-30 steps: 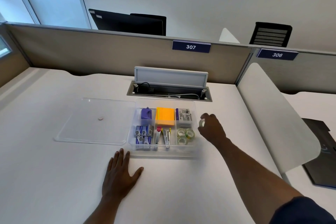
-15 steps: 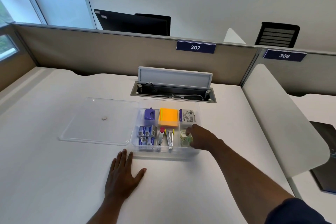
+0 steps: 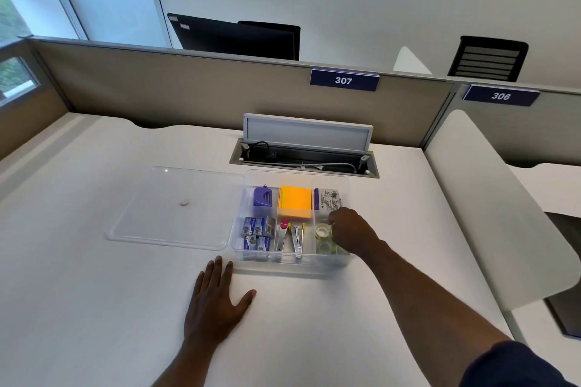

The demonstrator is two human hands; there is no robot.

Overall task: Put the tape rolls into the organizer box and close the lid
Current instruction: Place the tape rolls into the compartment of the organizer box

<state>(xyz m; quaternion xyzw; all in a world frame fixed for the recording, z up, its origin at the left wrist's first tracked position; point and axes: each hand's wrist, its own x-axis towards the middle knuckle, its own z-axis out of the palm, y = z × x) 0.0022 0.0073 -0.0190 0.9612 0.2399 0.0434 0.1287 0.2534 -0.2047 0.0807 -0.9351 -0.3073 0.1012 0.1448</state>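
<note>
A clear organizer box (image 3: pixel 342 181) stands on the white desk, with several compartments. Its front right compartment holds clear tape rolls (image 3: pixel 323 237), stacked. My right hand (image 3: pixel 350 234) reaches into that compartment from the right, fingertips on the top tape roll (image 3: pixel 322 231); whether it still grips the roll is unclear. The clear lid (image 3: pixel 176 207) lies flat on the desk just left of the box, a small round knob at its middle. My left hand (image 3: pixel 217 308) rests flat on the desk in front of the box, fingers spread.
Other compartments hold a purple item (image 3: pixel 262 196), orange sticky notes (image 3: pixel 295 204), staple boxes (image 3: pixel 256 232) and metal tools (image 3: pixel 292 239). An open cable hatch (image 3: pixel 305 148) lies behind the box. A curved white divider (image 3: pixel 490 207) stands at right; cubicle panels surround the desk.
My right hand carried a tape roll from beside the box's right wall into the front right compartment and now sits over the stack. My left hand stayed flat.
</note>
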